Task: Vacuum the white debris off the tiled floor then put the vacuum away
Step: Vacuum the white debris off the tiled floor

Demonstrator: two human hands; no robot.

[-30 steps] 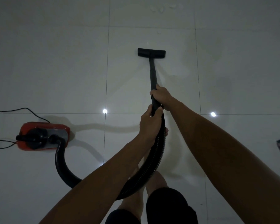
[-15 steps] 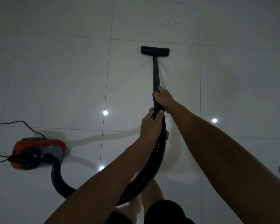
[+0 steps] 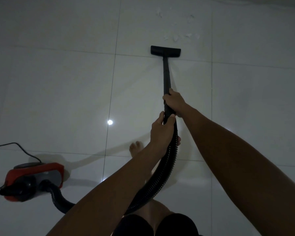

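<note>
**Two hands on one wand, debris just ahead of the nozzle**

Overhead, the head view counts out plainly: one vacuum, two hands, one foot showing, a scatter of white scraps. The straight black plastic wand (image 3: 166,75) runs up the middle of the glossy pale tiled floor (image 3: 58,91) and ends in one flat rectangular black floor nozzle (image 3: 165,51), which lies across a grout line. Just beyond the nozzle sit the small white flecks of debris (image 3: 175,37) — perhaps half a dozen pieces near it, thin and irregular, with two or three more farther up the same tile; an exact count is hard in the dim light.

The right hand (image 3: 174,101) is wrapped fully round the wand, fingers curled closed on it. The left hand (image 3: 162,132) sits just below, touching the same shaft where it joins the ribbed black flexible hose (image 3: 162,176), thumb and fingers closed round that joint. The hose sweeps down under the left forearm and curves back to the squat red-and-grey canister vacuum body (image 3: 36,179) at lower left, which rests on the floor well apart from the nozzle. One thin black power cord (image 3: 24,149) trails from it to the left edge.

One bare foot (image 3: 134,149) shows beside the left wrist — toes forward. Two bright round light reflections dot the tiles, one of them partly hidden.
</note>
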